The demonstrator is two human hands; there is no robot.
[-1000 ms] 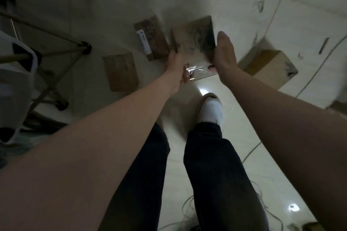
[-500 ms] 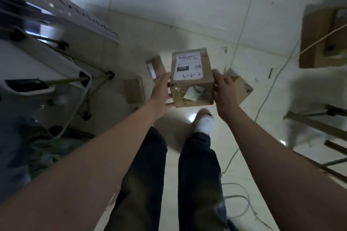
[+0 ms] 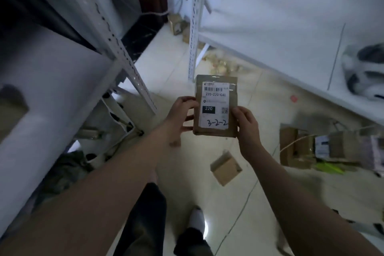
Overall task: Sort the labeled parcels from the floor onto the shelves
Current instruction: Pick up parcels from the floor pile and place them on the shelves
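Observation:
A small brown cardboard parcel point(image 3: 216, 108) is held up in front of me, label side facing me. Its white label shows a barcode, "220" and handwritten "3-2-2". My left hand point(image 3: 180, 116) grips its left edge with curled fingers. My right hand point(image 3: 247, 129) grips the lower right corner, thumb on the front. White metal shelves stand on both sides: one on the left point(image 3: 54, 93), one on the right point(image 3: 291, 35).
On the floor lie a small brown box point(image 3: 225, 169) below the parcel, several boxes at the right point(image 3: 311, 147) and more at the back by a shelf post point(image 3: 178, 25). A folding frame with white bags point(image 3: 112, 122) stands under the left shelf. My legs are below.
The view has lifted from the floor to the shelves. The parcel has risen with both hands and now faces me upright with its label readable.

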